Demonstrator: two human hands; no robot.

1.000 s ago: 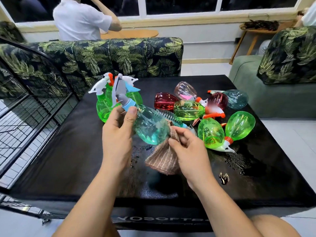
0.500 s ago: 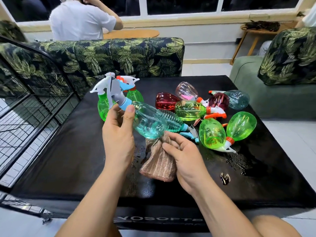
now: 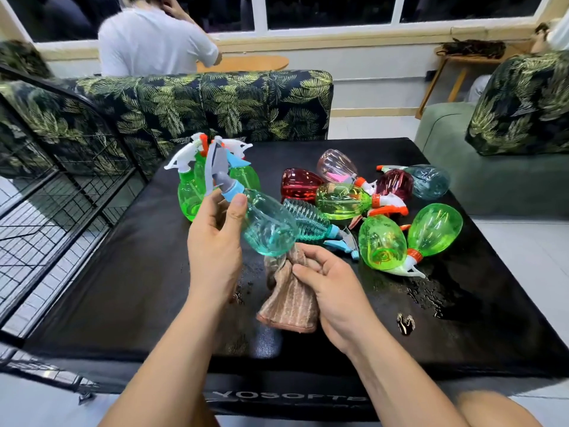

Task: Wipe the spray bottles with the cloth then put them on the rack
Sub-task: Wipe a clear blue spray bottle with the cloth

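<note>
**Wiping the base of the teal bottle**

The black table (image 3: 123, 288) carries everything. The wire rack (image 3: 61, 217) stands along its nine o'clock side, well apart from the hands. A pile of bottles (image 3: 385, 211) lies at two o'clock from the hands, and the green bottles (image 3: 197, 192) stand upright at eleven o'clock.

The teal bottle (image 3: 271, 229) is held in the air above the middle of the table. It is tilted, with the sprayer head toward eleven o'clock and the base toward five o'clock. The cloth (image 3: 289, 300) hangs bunched under this base and touches it. The left hand (image 3: 215, 251) grips the bottle at the neck, with the thumb on the shoulder. The right hand (image 3: 332, 282) has its fingers curled round the top of the cloth.

To do this step well, the left hand should probably turn the bottle by the neck while the right hand presses the cloth into the ribs, because water can sit in the grooves. The grip should be firm, since wet plastic likely slips. Water drops (image 3: 431, 297) lie at four o'clock, so the cloth should not drag there.

Compared with one second ago, the cloth has gone from the lower right flank of the bottle to under the base, and the right fingers sit a little lower. The grip of the left hand at the neck looks the same.
</note>
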